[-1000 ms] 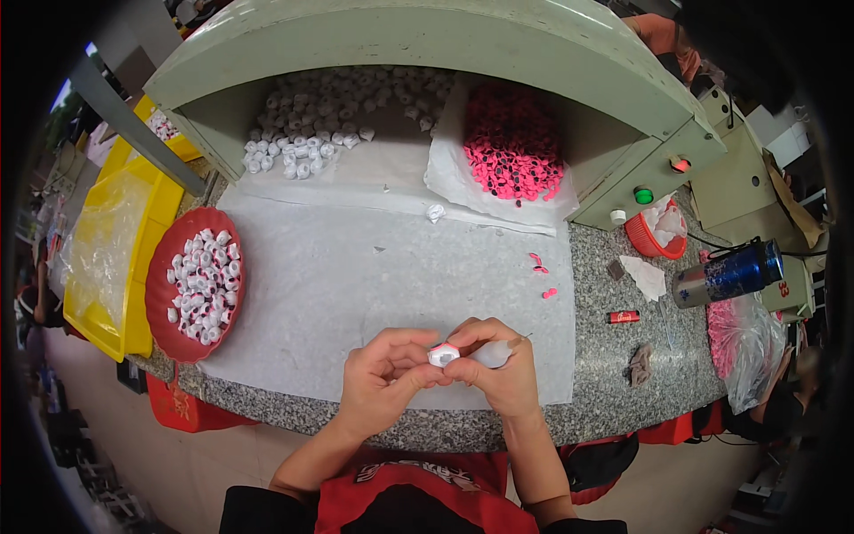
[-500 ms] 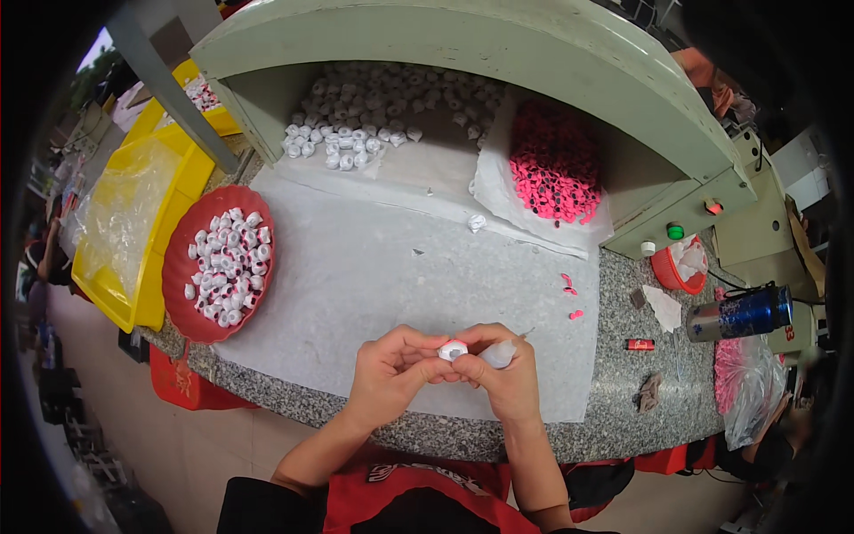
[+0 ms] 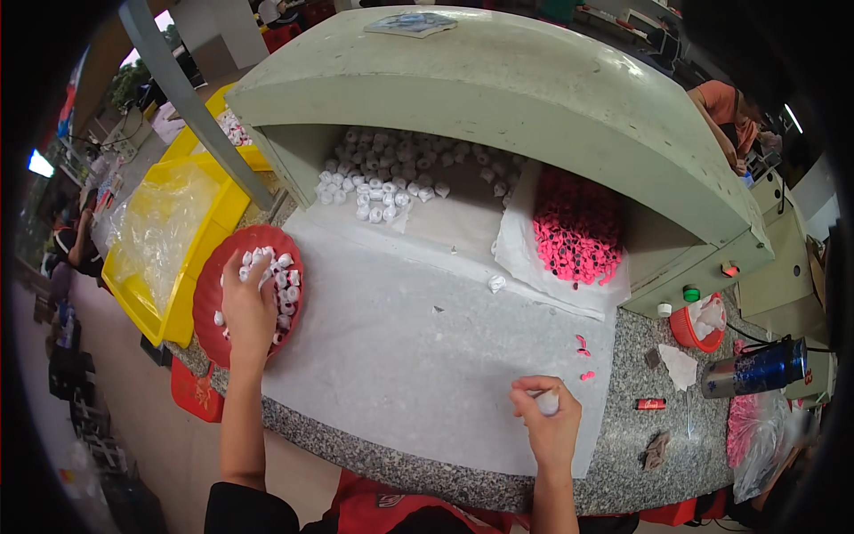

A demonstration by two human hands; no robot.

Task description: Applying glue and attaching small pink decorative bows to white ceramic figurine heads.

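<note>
Right hand [image 3: 550, 425] pinching small white cap [image 3: 546, 402] in narrow grip over white sheet [image 3: 427, 356] on tabletop; left hand [image 3: 247, 307] spread (nothing clearly held) on caps in red tray [image 3: 210, 294].

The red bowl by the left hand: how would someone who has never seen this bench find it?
Start at the grey stone bench and go to its left end. Beside the yellow crate sits the red bowl, with the left hand in it. Only this round dish holds small white caps.
</note>
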